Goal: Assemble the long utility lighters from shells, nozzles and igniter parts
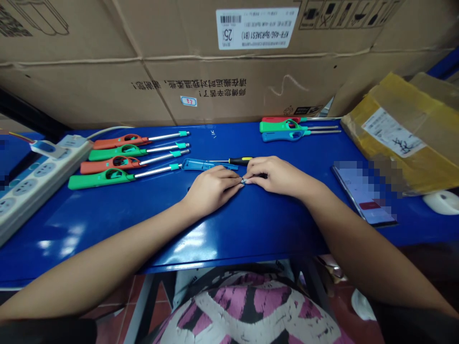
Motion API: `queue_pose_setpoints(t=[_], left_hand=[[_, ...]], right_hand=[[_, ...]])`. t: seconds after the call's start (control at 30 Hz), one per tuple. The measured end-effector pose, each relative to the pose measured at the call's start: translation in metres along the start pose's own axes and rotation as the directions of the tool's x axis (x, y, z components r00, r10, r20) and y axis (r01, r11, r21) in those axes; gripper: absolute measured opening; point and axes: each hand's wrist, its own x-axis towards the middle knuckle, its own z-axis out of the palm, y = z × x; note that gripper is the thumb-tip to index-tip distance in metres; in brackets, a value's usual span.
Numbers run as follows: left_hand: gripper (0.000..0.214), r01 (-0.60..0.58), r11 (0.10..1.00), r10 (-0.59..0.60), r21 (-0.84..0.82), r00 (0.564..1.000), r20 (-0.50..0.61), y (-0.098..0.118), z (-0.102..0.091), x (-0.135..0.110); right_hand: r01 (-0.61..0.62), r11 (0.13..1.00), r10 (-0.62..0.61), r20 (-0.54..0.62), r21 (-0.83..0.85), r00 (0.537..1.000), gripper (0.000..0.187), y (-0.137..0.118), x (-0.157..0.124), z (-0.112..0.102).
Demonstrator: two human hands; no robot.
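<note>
My left hand [211,188] and my right hand [276,176] meet over the middle of the blue table. Both pinch a small shiny part [244,181] between their fingertips; it is too small and too covered to name. Just behind my left hand lies a blue plastic lighter shell half [204,165], partly hidden by the fingers. Beyond the hands is a screwdriver [241,161] with a black and yellow handle, its shaft pointing left.
Several red and green stick lighters [100,179] lie in a row at left, near a white power strip [39,177]. Three more lighters [283,136] lie back right. A phone [362,193], a yellow-taped package [405,129] and a white mouse [442,201] are at right. Cardboard [201,71] walls the back.
</note>
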Motion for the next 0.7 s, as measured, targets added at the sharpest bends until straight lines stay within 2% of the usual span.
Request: queue_pose_setpoints(t=[0.17, 0.3, 0.43, 0.57, 0.7], left_hand=[[0.021, 0.005, 1.000, -0.005, -0.006, 1.000, -0.020, 0.001, 0.001, -0.001], [0.021, -0.052, 0.997, 0.055, 0.064, 0.997, -0.050, 0.001, 0.003, -0.003], [0.023, -0.143, 0.966, 0.151, 0.213, 0.988, -0.021, 0.005, 0.003, -0.005], [0.024, -0.203, 0.935, 0.221, 0.290, 0.975, -0.033, 0.009, 0.002, -0.005], [0.025, -0.183, 0.946, 0.194, 0.269, 0.981, -0.015, 0.009, 0.000, -0.005]], right_hand=[[0.002, 1.000, -0.001, 0.020, -0.031, 1.000, 0.016, 0.000, -0.001, -0.001], [-0.038, 0.984, 0.046, 0.039, -0.176, 0.998, 0.014, -0.006, -0.003, -0.003], [-0.036, 0.932, 0.065, 0.070, -0.361, 0.995, 0.017, -0.017, -0.005, -0.004], [0.000, 0.860, 0.102, 0.171, -0.510, 0.980, 0.021, -0.032, -0.002, -0.003], [-0.001, 0.808, 0.160, 0.217, -0.590, 0.963, 0.026, -0.044, 0.000, -0.002]])
